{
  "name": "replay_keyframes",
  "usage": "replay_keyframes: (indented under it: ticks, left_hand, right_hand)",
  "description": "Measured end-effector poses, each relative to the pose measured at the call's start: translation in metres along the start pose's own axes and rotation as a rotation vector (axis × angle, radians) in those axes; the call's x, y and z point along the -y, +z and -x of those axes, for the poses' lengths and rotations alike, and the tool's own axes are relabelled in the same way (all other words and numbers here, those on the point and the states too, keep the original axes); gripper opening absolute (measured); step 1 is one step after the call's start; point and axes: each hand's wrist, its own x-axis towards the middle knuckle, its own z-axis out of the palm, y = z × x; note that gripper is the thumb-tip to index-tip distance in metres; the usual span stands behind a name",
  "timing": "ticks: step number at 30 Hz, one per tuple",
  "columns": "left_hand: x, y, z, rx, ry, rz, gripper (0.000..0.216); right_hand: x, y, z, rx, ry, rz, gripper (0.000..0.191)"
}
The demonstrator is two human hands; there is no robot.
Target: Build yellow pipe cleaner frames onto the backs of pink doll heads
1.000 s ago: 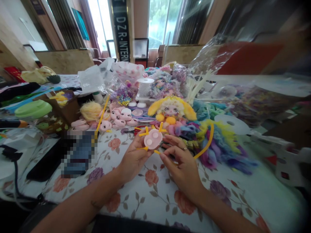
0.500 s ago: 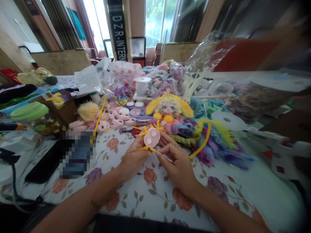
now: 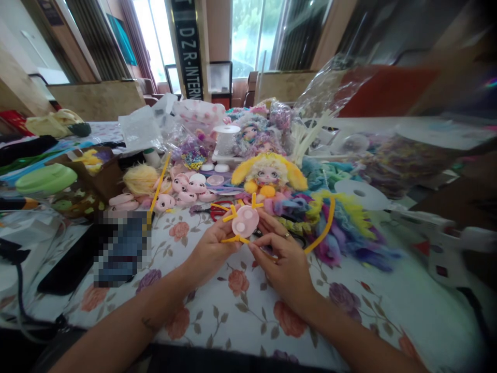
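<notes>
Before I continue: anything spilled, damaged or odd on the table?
No spill or damage shows around the pink piece in the left hand. One oddity: a pixelated patch beside the black slab hides what lies there.

This looks like a small doll-making workshop, set up on a table with a flowered cloth [image 3: 233, 321] inside a larger hall; just beyond the grip of the left hand [image 3: 212, 248] and right hand [image 3: 285, 256] sits a yellow-eared doll [image 3: 267, 177]; to the grip's left lie loose pink doll faces [image 3: 184, 198]; to its right, a heap of coloured fibre [image 3: 337, 230]; farther beyond stands a white spool [image 3: 227, 139]; well past everything, tall windows [image 3: 252, 36] and a lettered pillar [image 3: 188, 52] suggest a public building.
</notes>
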Motion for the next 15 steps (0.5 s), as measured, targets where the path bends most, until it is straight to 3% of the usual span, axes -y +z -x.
replay_keyframes:
  ticks: [15]
  left_hand:
    - [0.0017, 0.0007, 0.0004, 0.012, 0.018, -0.049, 0.072]
  right_hand:
    - [-0.0011, 0.0, -0.0015, -0.02, -0.058, 0.025, 0.012]
